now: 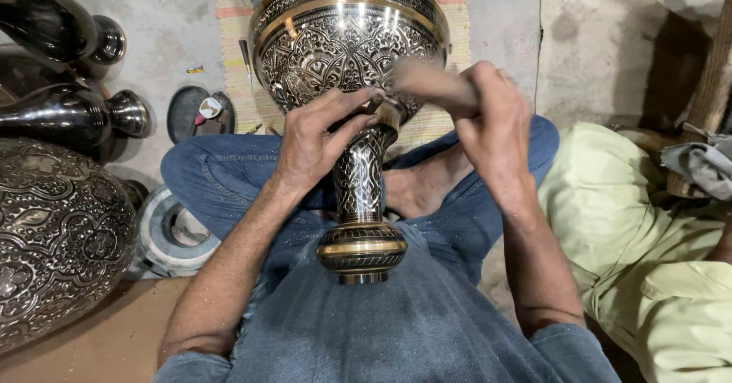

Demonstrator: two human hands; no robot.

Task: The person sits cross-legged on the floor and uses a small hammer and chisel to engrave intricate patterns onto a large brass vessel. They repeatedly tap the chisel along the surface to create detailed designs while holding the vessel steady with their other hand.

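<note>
A large engraved black-and-brass vase (347,47) lies across my lap, its narrow neck (361,192) pointing toward me. My left hand (316,135) rests on the neck near the shoulder, fingers pinching a small chisel-like tool against the metal; the tool is mostly hidden. My right hand (492,123) grips a wooden mallet (431,84), blurred by motion, just above the left fingers. I sit cross-legged in blue jeans with a bare foot (415,188) under the vase.
Another engraved vase (61,238) lies at the left, with plain dark vases (72,116) behind it. A round tape roll (171,234) sits by my left knee. Pale green cloth (633,230) lies at the right, beside a wooden post (713,78).
</note>
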